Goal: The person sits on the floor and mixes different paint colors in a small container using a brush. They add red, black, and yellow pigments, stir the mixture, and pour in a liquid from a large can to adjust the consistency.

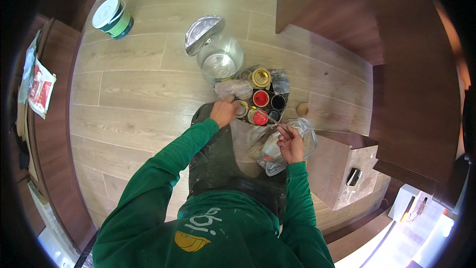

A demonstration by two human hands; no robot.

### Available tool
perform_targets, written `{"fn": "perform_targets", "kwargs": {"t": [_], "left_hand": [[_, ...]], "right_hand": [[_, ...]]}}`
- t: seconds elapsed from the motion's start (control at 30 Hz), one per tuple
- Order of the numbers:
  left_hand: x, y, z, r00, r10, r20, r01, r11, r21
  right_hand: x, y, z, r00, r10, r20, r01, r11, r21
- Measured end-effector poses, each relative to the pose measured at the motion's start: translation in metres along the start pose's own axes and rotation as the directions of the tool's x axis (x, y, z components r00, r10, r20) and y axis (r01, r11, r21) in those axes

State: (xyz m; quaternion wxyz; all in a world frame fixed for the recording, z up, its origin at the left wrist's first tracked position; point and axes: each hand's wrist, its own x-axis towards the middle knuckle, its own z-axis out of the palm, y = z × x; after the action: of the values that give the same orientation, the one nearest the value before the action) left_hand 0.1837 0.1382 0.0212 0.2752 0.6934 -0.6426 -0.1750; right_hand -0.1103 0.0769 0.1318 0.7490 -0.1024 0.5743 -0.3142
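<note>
- The right hand [290, 141] is pinching a thin stick [273, 121] on the near side of the gold tin [260, 78]; its far end is reaching over a red pot [260, 118], also nearer than the tin.
- The left hand [224, 111] is curling at a jar [241, 109], left of and nearer than the tin; whether it is gripping, I cannot tell.
- The stick is probably feeling light and stiff, with paint perhaps making it slippery; its hand end is likely offering the cleanest hold.
- The shirt [233, 206], nearer than the tin, is showing white lettering [206, 220] and a yellow emblem [191, 240].
</note>
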Motion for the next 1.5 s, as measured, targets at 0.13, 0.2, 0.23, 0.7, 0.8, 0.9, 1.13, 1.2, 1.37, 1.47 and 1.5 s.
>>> {"fn": "perform_targets", "kwargs": {"t": [0.13,0.2,0.23,0.7,0.8,0.9,1.13,1.2,1.37,1.47,1.5], "left_hand": [[0.008,0.020,-0.017,0.995,-0.042,-0.093,0.035,0.997,-0.073],[0.007,0.042,-0.030,0.986,-0.089,-0.144,0.062,0.982,-0.180],[0.006,0.058,-0.035,0.982,-0.124,-0.145,0.086,0.966,-0.242],[-0.059,0.336,0.018,0.975,0.220,0.021,-0.152,0.737,-0.659],[-0.053,0.374,0.042,0.942,0.323,0.091,-0.191,0.739,-0.646],[-0.023,0.417,0.078,0.890,0.369,0.266,-0.167,0.809,-0.564],[0.034,0.494,0.137,0.830,0.495,0.255,-0.402,0.850,-0.341],[0.041,0.503,0.142,0.815,0.482,0.322,-0.391,0.867,-0.310],[0.046,0.509,0.139,0.790,0.402,0.462,-0.275,0.907,-0.319],[0.037,0.502,0.121,0.804,0.490,0.337,-0.397,0.864,-0.309],[0.033,0.497,0.111,0.804,0.503,0.316,-0.403,0.853,-0.332]], "right_hand": [[-0.032,-0.016,-0.025,0.996,0.030,0.085,-0.045,0.983,0.180],[-0.055,-0.024,-0.043,0.975,-0.048,0.217,-0.008,0.969,0.248],[-0.067,-0.029,-0.054,0.959,-0.098,0.266,0.016,0.956,0.293],[-0.258,-0.099,-0.296,0.638,-0.663,-0.393,0.758,0.631,0.165],[-0.259,-0.108,-0.321,0.537,-0.712,-0.452,0.759,0.642,-0.109],[-0.243,-0.113,-0.326,0.443,-0.829,-0.341,0.723,0.555,-0.411],[-0.237,-0.122,-0.332,0.464,-0.869,-0.172,0.676,0.473,-0.566],[-0.238,-0.123,-0.333,0.382,-0.896,-0.228,0.694,0.441,-0.569],[-0.241,-0.118,-0.327,0.473,-0.870,-0.135,0.652,0.449,-0.610],[-0.254,-0.109,-0.316,0.449,-0.877,-0.170,0.689,0.461,-0.559],[-0.257,-0.103,-0.306,0.449,-0.882,-0.141,0.704,0.446,-0.553]]}}
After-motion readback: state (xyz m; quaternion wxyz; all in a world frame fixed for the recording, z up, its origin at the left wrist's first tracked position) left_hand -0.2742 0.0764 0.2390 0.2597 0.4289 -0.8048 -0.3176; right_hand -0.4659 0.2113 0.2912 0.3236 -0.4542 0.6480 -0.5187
